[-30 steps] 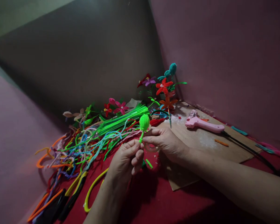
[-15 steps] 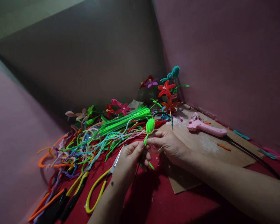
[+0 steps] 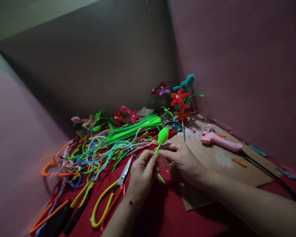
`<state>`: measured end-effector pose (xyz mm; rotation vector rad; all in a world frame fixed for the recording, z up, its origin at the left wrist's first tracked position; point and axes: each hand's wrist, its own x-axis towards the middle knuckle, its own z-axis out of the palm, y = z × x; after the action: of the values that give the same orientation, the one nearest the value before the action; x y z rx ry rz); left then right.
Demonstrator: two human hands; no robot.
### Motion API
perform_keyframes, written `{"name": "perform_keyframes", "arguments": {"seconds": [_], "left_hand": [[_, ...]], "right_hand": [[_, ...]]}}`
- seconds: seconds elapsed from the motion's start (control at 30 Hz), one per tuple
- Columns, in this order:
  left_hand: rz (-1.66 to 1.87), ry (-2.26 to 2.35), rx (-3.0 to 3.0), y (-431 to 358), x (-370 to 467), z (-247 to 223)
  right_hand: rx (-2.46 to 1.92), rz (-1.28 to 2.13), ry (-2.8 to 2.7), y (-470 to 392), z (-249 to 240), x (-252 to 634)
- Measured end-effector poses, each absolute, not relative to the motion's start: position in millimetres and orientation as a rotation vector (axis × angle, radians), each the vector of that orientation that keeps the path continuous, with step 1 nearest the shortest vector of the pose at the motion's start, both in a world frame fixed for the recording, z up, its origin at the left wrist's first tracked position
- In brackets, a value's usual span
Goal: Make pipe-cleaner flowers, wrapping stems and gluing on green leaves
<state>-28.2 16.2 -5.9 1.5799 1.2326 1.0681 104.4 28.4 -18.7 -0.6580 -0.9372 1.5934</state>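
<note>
A bright green fuzzy bud point(image 3: 163, 135) stands upright on a thin green stem between my hands. My left hand point(image 3: 145, 169) pinches the stem just below the bud, its thumb and forefinger closed. My right hand point(image 3: 185, 159) has its thumb and forefinger pressed together at the same stem, fingertips close to those of my left hand. A loop of pale, thin tape or strip point(image 3: 165, 162) hangs beneath my right fingers. Below my left hand pokes a short green end point(image 3: 160, 178).
Scissors point(image 3: 118, 187) and pliers point(image 3: 81, 200) lie left of my hands. Behind are green pipe cleaners point(image 3: 133, 128), tangled coloured ones point(image 3: 88, 161) and fuzzy flowers point(image 3: 179, 97). A pink glue gun point(image 3: 222, 141) rests on brown board point(image 3: 251, 168).
My left hand has turned and moved slightly right, uncovering more of the scissors and their red handle. The bud leans a little more to the right. The whole view has shifted slightly.
</note>
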Motion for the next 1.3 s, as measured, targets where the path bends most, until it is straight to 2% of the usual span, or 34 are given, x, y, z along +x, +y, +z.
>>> {"name": "perform_keyframes", "arguments": {"seconds": [0.17,0.6,0.97,1.3], "left_hand": [[1.061,1.234,1.576,15.8,-32.3,-0.4],[0.998,1.183,1.467,14.0,-30.7,5.7],[0.762,0.745,1.015,19.0,-49.1,3.3],[0.743,0.628,1.011,26.5,-50.1,6.4]], "right_hand": [[-0.590,1.643,-0.881,26.5,-16.1,104.4],[-0.563,1.647,-1.223,37.0,-26.6,114.0],[-0.515,1.609,-1.095,30.8,-16.3,110.3],[-0.555,1.529,-1.133,29.6,-3.6,106.2]]}}
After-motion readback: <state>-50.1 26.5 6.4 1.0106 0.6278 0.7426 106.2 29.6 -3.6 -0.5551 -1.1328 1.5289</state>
